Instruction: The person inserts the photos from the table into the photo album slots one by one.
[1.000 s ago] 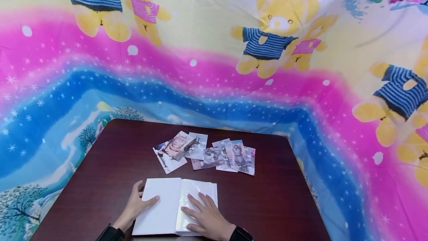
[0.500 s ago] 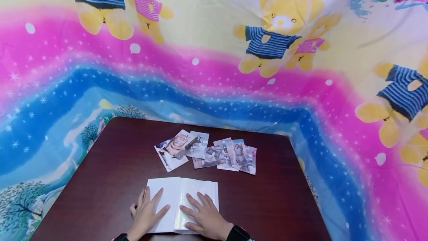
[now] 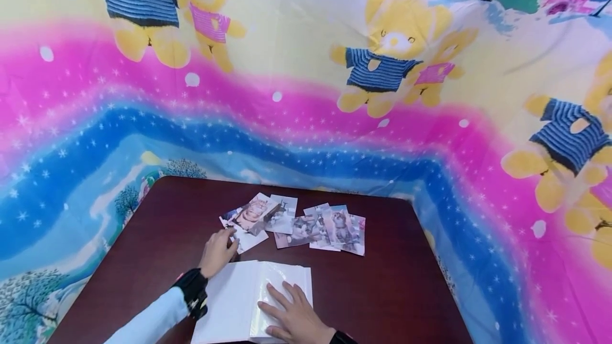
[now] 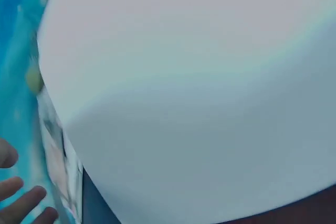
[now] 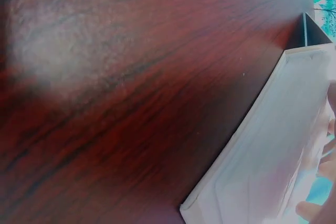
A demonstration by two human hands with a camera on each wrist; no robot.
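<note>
The left hand [image 3: 218, 252] has its fingers slightly apart; the left photos [image 3: 253, 214] lie just beyond and to the right of their tips, though whether they touch one cannot be told. The right hand [image 3: 297, 315] has its fingers spread on the album [image 3: 229, 301], whose left page lies left of them. The right photos [image 3: 337, 227] lie beyond those fingers, well apart, on the table [image 3: 392, 280].

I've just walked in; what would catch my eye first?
Probably the bright backdrop of yellow teddy bears, rising behind the dark table. Next, the overlapping photos toward the table's far side. Then the open white album nearer the person, the right hand spread on its right side, the left hand by the leftmost photos.
</note>
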